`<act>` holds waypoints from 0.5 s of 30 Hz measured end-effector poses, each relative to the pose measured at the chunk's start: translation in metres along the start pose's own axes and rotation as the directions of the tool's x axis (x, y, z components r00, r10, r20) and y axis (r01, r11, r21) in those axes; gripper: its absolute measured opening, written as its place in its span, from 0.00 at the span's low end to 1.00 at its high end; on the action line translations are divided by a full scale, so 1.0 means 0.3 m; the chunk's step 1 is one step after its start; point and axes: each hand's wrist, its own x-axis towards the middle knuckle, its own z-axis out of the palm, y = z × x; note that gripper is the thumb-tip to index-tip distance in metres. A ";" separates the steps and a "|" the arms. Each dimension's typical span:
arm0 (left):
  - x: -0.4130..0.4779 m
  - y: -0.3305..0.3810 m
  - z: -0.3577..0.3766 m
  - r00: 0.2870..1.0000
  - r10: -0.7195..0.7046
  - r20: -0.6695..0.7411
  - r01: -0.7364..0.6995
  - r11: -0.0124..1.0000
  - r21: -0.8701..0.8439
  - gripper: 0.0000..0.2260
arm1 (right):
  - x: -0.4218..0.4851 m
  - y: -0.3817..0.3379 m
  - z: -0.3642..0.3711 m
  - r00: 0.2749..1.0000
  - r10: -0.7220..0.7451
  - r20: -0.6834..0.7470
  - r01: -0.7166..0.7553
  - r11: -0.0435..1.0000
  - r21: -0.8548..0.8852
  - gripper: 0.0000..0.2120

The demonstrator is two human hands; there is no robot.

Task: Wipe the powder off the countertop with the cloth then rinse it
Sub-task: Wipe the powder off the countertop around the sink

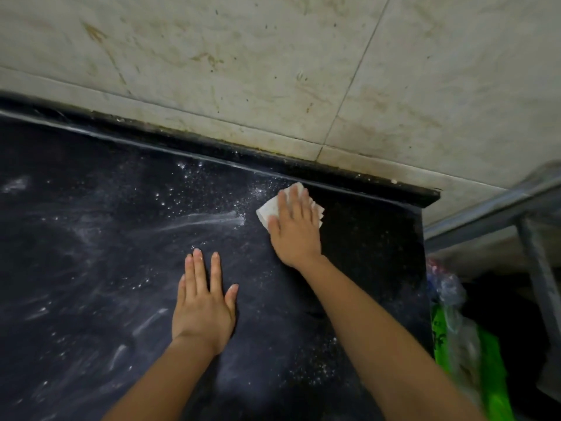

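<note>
A black countertop fills most of the view, with white powder scattered and smeared across it, thickest near the back edge. A folded white cloth lies near the back right corner of the counter. My right hand presses flat on the cloth with straight fingers, covering most of it. My left hand rests flat on the bare counter, fingers straight, nearer to me and to the left of the cloth.
A stained tiled wall rises behind a low black upstand. The counter ends at its right edge. Beyond it stand a metal frame and plastic bags with green print.
</note>
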 end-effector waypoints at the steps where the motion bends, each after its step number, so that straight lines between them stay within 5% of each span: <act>1: -0.001 0.000 0.000 1.000 -0.001 -0.001 0.001 1.000 0.001 0.28 | -0.003 0.040 -0.020 0.991 -0.123 0.047 0.124 0.992 -0.021 0.28; 4: -0.002 0.001 0.001 1.000 0.001 0.004 -0.001 1.000 -0.005 0.28 | -0.021 0.238 -0.088 0.940 -0.326 0.097 0.334 0.939 -0.085 0.30; 10: -0.002 0.001 0.007 1.000 0.002 -0.012 -0.002 1.000 -0.014 0.28 | -0.191 0.570 -0.133 0.993 0.102 -0.062 -0.106 0.993 -0.057 0.30; 15: -0.004 -0.001 0.013 1.000 0.011 -0.020 -0.012 0.998 -0.064 0.27 | -0.286 0.596 -0.133 0.977 0.212 -0.035 -0.213 0.977 -0.027 0.26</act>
